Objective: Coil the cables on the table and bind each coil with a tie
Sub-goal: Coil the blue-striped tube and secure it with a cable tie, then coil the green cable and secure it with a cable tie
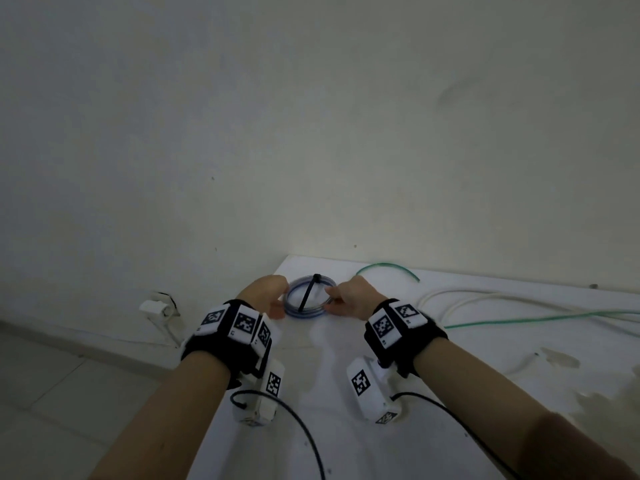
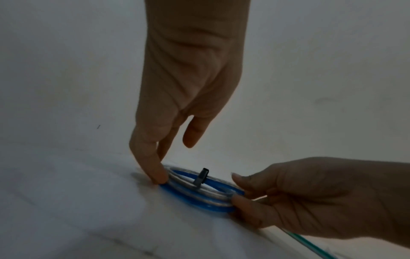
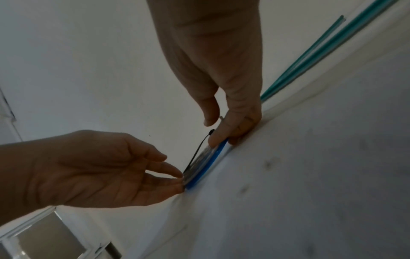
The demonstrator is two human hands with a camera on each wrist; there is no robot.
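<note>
A blue-and-clear cable coil (image 1: 304, 315) lies flat on the white table (image 1: 332, 355) near its far left corner. A black tie (image 1: 306, 294) is bound round its far side, and the tie's tail crosses the ring. My left hand (image 1: 277, 303) touches the coil's left edge with straight fingertips (image 2: 159, 177). My right hand (image 1: 330, 299) pinches the coil's right edge between thumb and fingers. The left wrist view shows the coil (image 2: 199, 201), the tie's head (image 2: 203, 175) and the right hand (image 2: 236, 187) close up. In the right wrist view the coil (image 3: 210, 161) is seen edge-on.
A loose green cable (image 1: 519, 320) and a white cable (image 1: 467, 296) trail across the table to the right of the coil. The table's left edge drops to a tiled floor (image 1: 52, 393). A white socket (image 1: 156, 308) sits low on the wall.
</note>
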